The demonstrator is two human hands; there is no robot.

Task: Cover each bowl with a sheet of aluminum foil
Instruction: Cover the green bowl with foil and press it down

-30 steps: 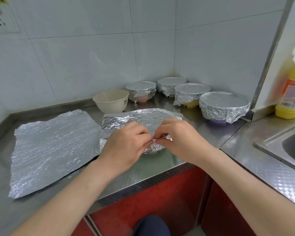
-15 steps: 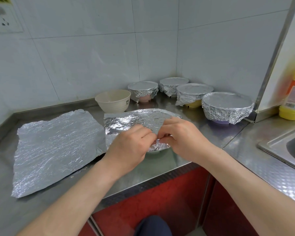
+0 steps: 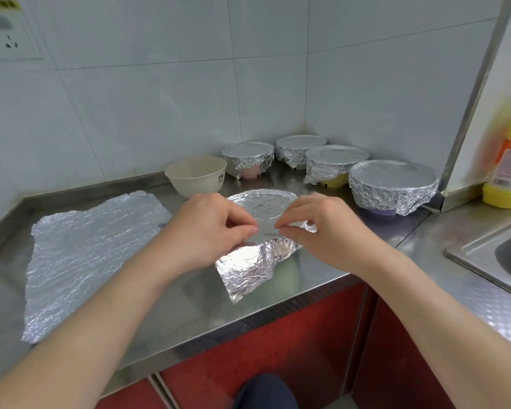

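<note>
So the green bowl (image 3: 288, 276) is parked right at the front edge of the counter (image 3: 410, 231), presumably so it can be worked on from above without reaching. It's draped with a foil sheet (image 3: 263, 208) that's smoothed flat over the top, while one loose flap is hanging down the near side, not yet tucked in. Four covered bowls (image 3: 393, 184) are grouped in the back corner, out of the way since they look done. The cream bowl (image 3: 196, 178) is sitting bare just behind, and a spare sheet (image 3: 92, 255) is laid flat to the left, likely saved for it.

Hands: both are held over the near rim, wrists low, knuckles up, fingers curled. The foil is pinched between thumb and forefinger by the left hand (image 3: 216, 231) and likewise by the right hand (image 3: 316, 228), with the two pinches set close together but not touching. Looks like the fold is being creased along the rim.
</note>
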